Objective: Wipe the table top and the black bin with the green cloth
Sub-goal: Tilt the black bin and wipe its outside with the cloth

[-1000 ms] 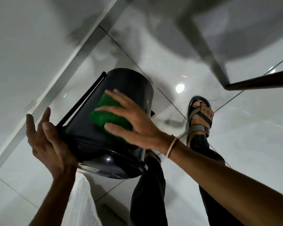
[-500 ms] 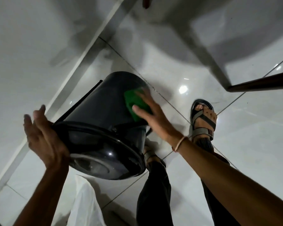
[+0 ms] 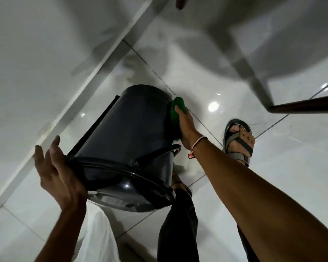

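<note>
Cloth (image 3: 176, 110) between bin (image 3: 129, 133) and right hand (image 3: 187, 129)

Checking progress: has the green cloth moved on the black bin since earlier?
Yes, the green cloth slid right across the black plastic bin, toward the grout line.

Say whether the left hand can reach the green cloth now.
Probably not: the left hand steadies the black bin, whose body stands between it and the green cloth under the right hand.
</note>
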